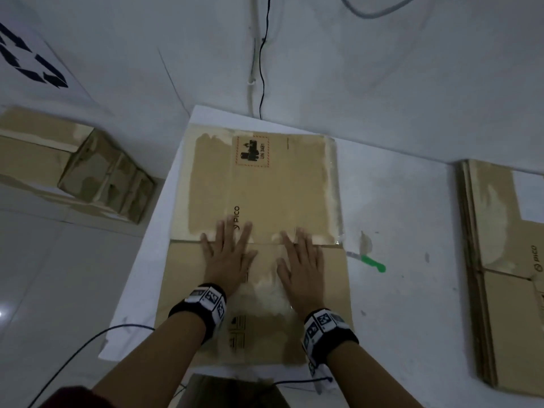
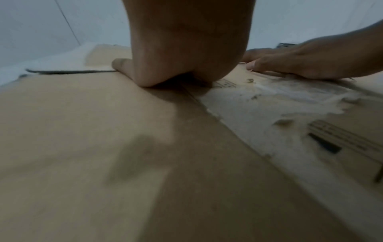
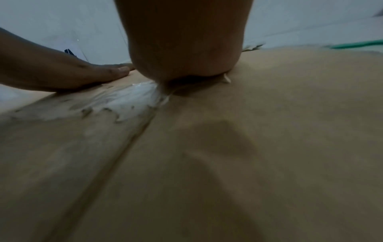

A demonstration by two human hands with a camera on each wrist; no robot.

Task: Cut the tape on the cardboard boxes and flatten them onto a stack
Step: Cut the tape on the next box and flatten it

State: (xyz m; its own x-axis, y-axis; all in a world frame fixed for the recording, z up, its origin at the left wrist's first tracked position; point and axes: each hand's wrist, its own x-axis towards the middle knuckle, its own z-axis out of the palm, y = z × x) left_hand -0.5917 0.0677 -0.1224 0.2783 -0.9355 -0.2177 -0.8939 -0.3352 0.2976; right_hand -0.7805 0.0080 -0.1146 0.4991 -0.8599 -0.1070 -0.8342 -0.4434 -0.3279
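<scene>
A flattened brown cardboard box [image 1: 265,187] with torn tape patches lies on the white table [image 1: 412,290] in front of me. My left hand [image 1: 228,254] presses flat on it, fingers straight and spread, across the fold line. Beside it, my right hand [image 1: 300,260] presses down the same way. Both palms [image 2: 182,49] [image 3: 184,41] show bearing on the cardboard in the wrist views. A green-handled knife [image 1: 372,262] lies on the table just right of the box. A stack of flattened boxes [image 1: 500,260] sits at the right edge.
An unflattened taped cardboard box [image 1: 88,172] lies on the floor to the left. A black cable [image 1: 263,69] hangs down the wall behind the table. Another cable [image 1: 88,343] trails off the table's near left corner.
</scene>
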